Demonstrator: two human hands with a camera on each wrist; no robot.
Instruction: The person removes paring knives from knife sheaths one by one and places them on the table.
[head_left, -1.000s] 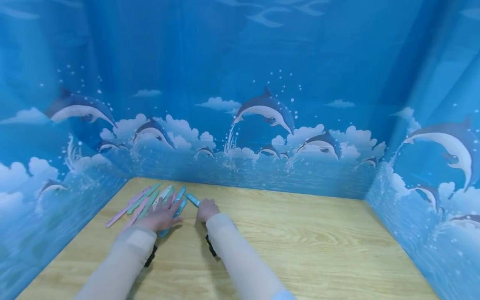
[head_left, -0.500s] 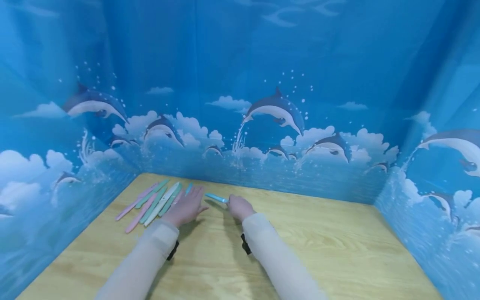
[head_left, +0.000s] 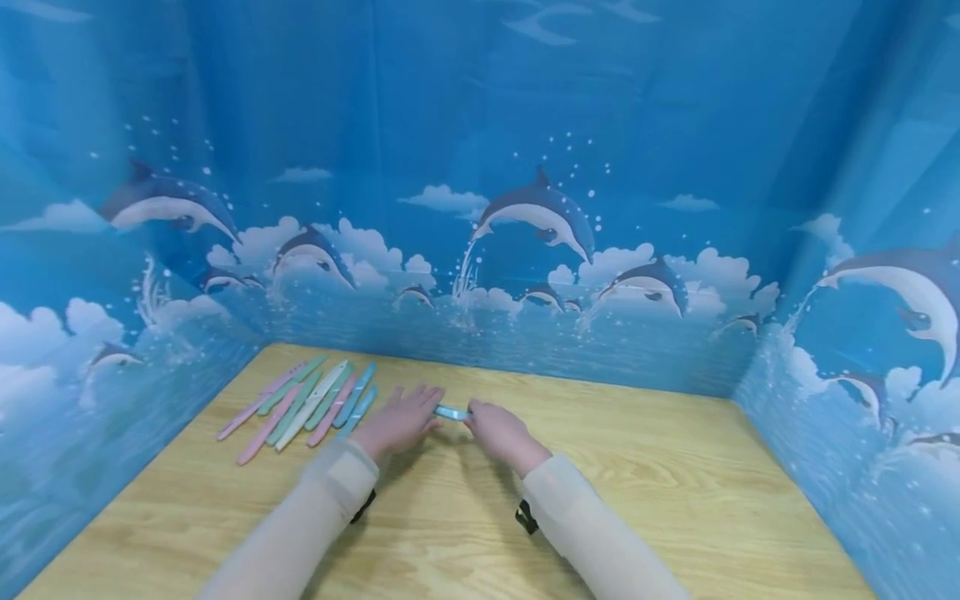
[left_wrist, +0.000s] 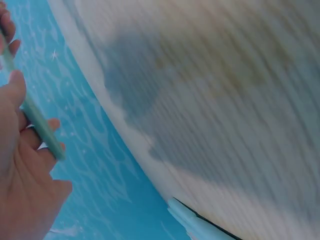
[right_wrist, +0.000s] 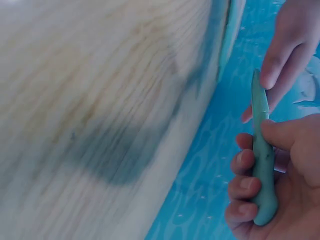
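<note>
A slim light-blue tool [head_left: 452,412] spans the space between both hands above the table, looking teal in the right wrist view [right_wrist: 264,155]. Its thick handle lies in my right hand [head_left: 498,432], fingers curled behind and thumb on top [right_wrist: 300,172]. My left hand [head_left: 401,422] pinches the narrow far end between thumb and fingers [right_wrist: 292,42]. In the left wrist view, that end of the tool [left_wrist: 39,121] crosses the fingers of my left hand [left_wrist: 25,175].
Left of my hands, several similar slim tools lie side by side on the wooden table [head_left: 600,483]: pink [head_left: 270,425], green [head_left: 294,408], white [head_left: 312,407] and blue [head_left: 355,396]. Blue dolphin-print curtains [head_left: 480,125] stand along the table's back and sides.
My right hand has moved right, carrying the blue tool off from the row. My left hand has left the row, uncovering the tools there, and taken the tool's other end.
</note>
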